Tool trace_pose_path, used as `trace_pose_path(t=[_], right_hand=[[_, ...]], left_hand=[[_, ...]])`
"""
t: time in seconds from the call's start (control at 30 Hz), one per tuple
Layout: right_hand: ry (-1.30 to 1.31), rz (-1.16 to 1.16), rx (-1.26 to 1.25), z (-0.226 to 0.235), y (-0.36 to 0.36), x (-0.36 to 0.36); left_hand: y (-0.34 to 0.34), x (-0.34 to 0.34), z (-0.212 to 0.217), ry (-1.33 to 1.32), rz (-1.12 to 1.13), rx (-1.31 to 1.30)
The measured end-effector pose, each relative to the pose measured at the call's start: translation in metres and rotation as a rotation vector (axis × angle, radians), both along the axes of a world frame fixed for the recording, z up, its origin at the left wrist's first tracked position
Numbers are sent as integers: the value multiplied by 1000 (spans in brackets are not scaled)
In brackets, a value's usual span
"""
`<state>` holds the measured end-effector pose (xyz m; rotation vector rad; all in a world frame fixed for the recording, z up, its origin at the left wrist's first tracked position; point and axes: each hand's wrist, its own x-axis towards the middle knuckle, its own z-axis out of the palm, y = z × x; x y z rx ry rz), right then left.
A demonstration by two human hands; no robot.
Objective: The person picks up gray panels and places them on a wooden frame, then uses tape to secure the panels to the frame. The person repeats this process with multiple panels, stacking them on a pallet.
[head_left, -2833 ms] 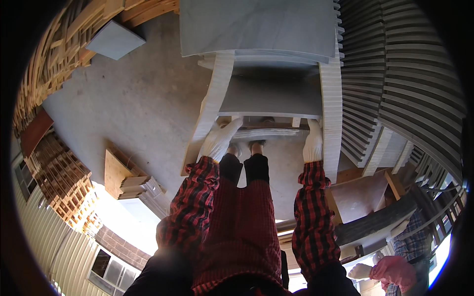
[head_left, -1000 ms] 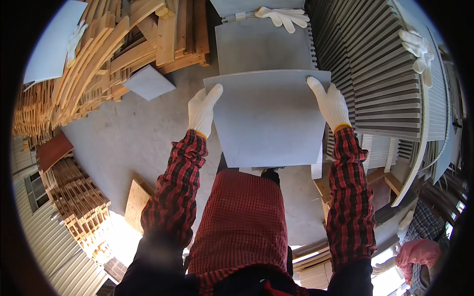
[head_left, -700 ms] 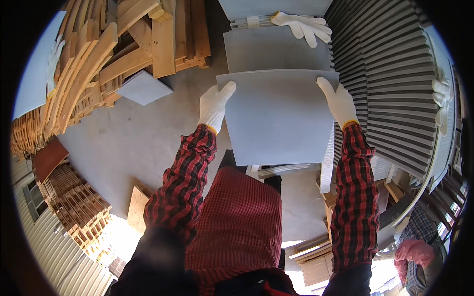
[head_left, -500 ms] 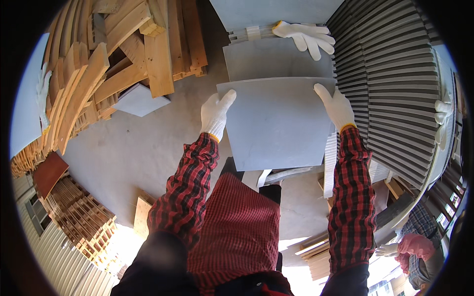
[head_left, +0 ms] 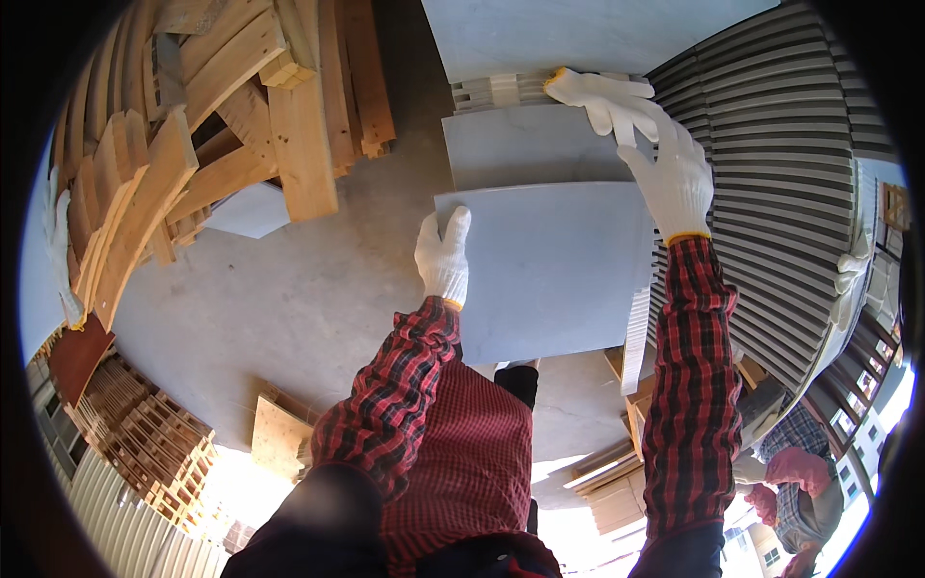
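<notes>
Concrete floor (head_left: pixel 356 231), partly bare to the left. Ribbed stack (head_left: pixel 771 173), grey, crowds the right side and leaves little elbow room there; looks like layers piled close to keep them compact. Timber pile (head_left: pixel 241 106), upper left, planks at odd angles, sticking out over the floor; would block a move that way. Far sheet (head_left: pixel 588 39), pale, at the top. Pallets (head_left: pixel 135 414) lower left, stacked, well apart from the work.

Panel (head_left: pixel 554 275): flat grey, in front of the apron (head_left: pixel 462 453), over the legs, just this side of the rear sheet (head_left: pixel 520 144). Only one hand clearly has it, so the near part is probably propped from below; support hidden.

Co-worker (head_left: pixel 805 482) lower right, well away. Plywood (head_left: pixel 277 433) on the floor, left. Pale tile (head_left: pixel 252 210) partly under the timber pile.

Left hand (head_left: pixel 445 255), gloved: fingers grasping the panel's left edge near the far corner, thumb on the face, likely to steady it. Right hand (head_left: pixel 679 183), gloved, past the far right corner, thumb spread; fingers meet the loose glove (head_left: pixel 602 96), can't tell if gripping. That glove partly covers the rear sheet.
</notes>
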<state>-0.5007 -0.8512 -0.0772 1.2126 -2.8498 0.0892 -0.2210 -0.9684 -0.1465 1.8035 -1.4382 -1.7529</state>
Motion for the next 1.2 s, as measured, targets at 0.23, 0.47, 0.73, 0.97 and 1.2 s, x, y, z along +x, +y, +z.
trace_pose_path(t=[0.23, 0.47, 0.73, 0.97, 1.2], right_hand=[[-36, -135, -134, -55, -41, -25], [-325, -97, -586, 26, 40, 66], [-333, -253, -257, -73, 90, 208], [-249, -340, 23, -91, 74, 149], [-154, -525, 139, -74, 2, 100]], left_hand=[[6, -2, -13, -58, -50, -132], [11, 46, -11, 9, -4, 177], [83, 138, 19, 50, -76, 548], [117, 154, 21, 50, -14, 798], [114, 145, 23, 249, 136, 1030]])
